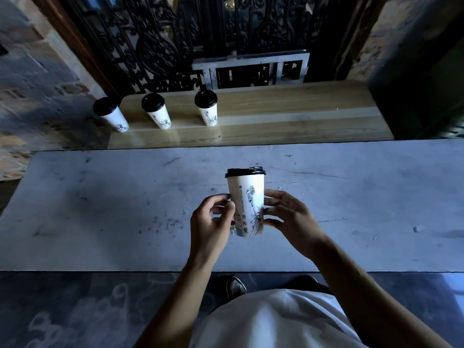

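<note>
At back left I count three lidded cups (157, 110) in a row on the wooden shelf (288, 114), well apart from the hands. Over the grey table (100, 209), the left hand (211, 222) and right hand (291, 219) each curl their fingers round a fourth cup (247, 204). It is held upright between them with its one black lid (244, 172) on.

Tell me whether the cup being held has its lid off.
No: a black lid sits on the cup, which the left hand and the right hand hold between them.
</note>
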Tool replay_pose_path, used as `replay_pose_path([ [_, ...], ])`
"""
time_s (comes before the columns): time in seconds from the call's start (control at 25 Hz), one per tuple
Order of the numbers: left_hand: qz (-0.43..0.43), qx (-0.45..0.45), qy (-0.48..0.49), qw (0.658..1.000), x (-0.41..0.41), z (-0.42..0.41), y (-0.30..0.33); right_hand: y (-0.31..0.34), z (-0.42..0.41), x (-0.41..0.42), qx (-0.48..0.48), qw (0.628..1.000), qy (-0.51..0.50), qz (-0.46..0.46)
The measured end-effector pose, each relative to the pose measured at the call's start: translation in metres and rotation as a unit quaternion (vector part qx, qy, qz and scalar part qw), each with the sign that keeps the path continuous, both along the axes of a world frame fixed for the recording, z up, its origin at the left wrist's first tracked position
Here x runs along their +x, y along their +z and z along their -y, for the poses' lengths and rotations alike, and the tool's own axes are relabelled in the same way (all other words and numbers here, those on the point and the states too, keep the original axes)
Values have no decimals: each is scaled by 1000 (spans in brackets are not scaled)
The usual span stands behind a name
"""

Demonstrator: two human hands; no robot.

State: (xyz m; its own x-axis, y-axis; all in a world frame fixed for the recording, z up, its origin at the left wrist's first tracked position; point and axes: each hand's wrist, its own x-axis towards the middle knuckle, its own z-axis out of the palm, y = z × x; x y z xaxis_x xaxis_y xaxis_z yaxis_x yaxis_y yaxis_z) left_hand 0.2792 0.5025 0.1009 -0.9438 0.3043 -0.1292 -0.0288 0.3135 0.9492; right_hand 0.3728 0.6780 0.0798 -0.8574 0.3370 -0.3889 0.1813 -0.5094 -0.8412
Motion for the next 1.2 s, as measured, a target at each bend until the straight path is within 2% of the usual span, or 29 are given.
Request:
replay_pose_path([
  [0.2,16,13,-3,1000,-1,3,3,-3,0,-2,-8,1000,-12,-6],
  [0.44,6,15,-11,1000,-1,2,1,1,2,-2,-4,998,29,-49],
  [0.6,-12,-1,6,1000,0,0,-5,2,0,1,-8,1000,7,-23],
  [0.84,-1,-13,-16,1000,6,-9,-10,-3,-6,5,22,1000,-2,-2],
  [0.96,3,-26,-22,999,8,-16,-13,-8,-14,6,79,996,28,11],
  [1.2,66,-36,-2,997,12,-57,-20,-12,-53,-9,128,990,42,37],
])
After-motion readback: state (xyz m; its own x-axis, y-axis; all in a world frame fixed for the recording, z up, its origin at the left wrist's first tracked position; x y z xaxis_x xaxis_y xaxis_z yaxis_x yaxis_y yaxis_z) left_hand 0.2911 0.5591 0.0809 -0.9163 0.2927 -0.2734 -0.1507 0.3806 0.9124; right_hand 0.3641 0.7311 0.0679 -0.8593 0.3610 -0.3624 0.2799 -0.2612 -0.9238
